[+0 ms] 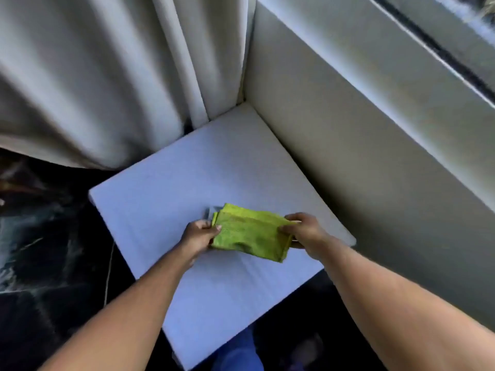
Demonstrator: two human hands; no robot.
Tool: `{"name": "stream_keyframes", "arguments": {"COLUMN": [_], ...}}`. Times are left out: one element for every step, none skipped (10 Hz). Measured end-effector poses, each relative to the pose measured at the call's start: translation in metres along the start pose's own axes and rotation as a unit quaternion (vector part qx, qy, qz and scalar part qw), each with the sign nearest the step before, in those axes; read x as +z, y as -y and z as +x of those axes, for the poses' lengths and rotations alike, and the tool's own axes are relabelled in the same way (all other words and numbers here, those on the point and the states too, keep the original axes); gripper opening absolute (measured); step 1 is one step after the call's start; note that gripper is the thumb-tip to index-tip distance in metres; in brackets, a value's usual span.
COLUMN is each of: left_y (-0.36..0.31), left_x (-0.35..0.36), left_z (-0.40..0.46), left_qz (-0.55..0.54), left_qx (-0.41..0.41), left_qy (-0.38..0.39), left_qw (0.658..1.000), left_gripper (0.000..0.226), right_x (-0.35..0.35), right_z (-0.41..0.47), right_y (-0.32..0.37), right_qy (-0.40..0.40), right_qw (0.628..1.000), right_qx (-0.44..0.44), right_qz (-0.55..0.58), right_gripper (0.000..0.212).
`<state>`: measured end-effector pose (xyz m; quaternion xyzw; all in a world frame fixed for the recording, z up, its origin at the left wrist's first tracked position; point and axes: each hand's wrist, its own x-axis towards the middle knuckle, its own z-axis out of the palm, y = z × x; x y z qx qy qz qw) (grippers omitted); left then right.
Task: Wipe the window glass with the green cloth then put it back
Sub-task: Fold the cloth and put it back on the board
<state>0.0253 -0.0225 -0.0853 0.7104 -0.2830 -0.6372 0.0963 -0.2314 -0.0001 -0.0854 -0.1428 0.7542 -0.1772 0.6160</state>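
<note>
You grip the folded green cloth (250, 232) w/ both hands, left hand (199, 235) & right hand (304, 230) pinching opposite ends above the white table (166, 188).

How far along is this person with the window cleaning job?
Hard to say whether any wiping is done: the window is only a blurred strip at top right. In hand: the left hand and right hand grip opposite ends of the folded green cloth above the white ledge. This is either picking up or putting back.
</note>
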Motion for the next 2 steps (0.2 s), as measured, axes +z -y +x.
{"name": "stream_keyframes", "arguments": {"left_y": [0.014, 0.018], "left_x": [0.002, -0.001], "left_z": [0.041, 0.048], "left_qz": [0.041, 0.238], "left_qx": [0.007, 0.067], "left_qy": [-0.058, -0.153], "left_qw": [0.997, 0.957], "left_gripper": [0.012, 0.027], "right_x": [0.010, 0.009], "right_z": [0.042, 0.053], "right_y": [-0.014, -0.024], "right_qy": [-0.054, -0.168], "right_qw": [0.997, 0.984], "right_qx": [-0.008, -0.056], "right_qz": [0.057, -0.026], "right_gripper": [0.032, 0.033]}}
